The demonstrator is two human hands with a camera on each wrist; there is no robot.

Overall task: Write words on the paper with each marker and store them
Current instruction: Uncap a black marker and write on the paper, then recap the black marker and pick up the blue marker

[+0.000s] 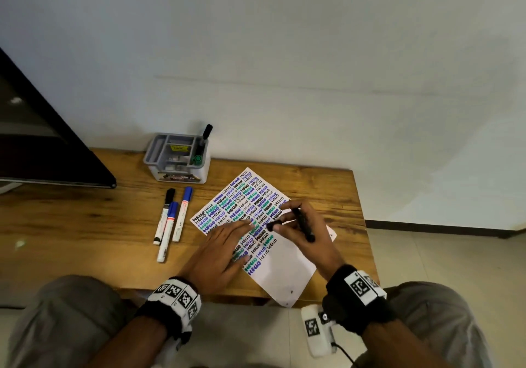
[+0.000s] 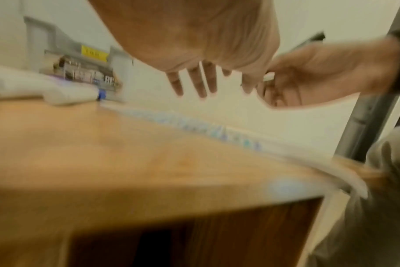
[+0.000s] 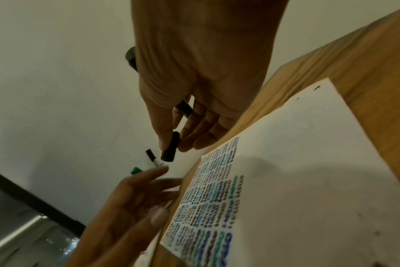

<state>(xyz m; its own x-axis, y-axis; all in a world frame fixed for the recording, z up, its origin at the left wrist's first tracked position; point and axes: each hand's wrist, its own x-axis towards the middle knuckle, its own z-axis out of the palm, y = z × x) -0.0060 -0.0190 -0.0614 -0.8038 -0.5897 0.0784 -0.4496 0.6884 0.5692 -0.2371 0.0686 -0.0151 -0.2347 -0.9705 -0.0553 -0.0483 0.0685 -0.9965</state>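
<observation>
A white paper (image 1: 287, 265) filled with rows of "HELLO" in black, blue and green lies on the wooden table (image 1: 85, 225). My right hand (image 1: 280, 222) grips a black marker (image 1: 304, 226) in its palm and pinches the marker's black cap (image 1: 273, 226) between thumb and fingers above the paper. In the right wrist view the cap (image 3: 170, 146) hangs off the marker body (image 3: 185, 108). My left hand (image 1: 242, 239) is spread with straight fingers over the paper's left part and holds nothing. The left wrist view is blurred and shows its straight fingers (image 2: 194, 83).
Three capped markers, one black (image 1: 164, 216) and two blue (image 1: 168, 229) (image 1: 182, 214), lie left of the paper. A grey organizer (image 1: 159, 155) at the back holds a black marker (image 1: 206, 134) and a green one (image 1: 197, 158). A dark panel (image 1: 42, 140) overhangs the table's left.
</observation>
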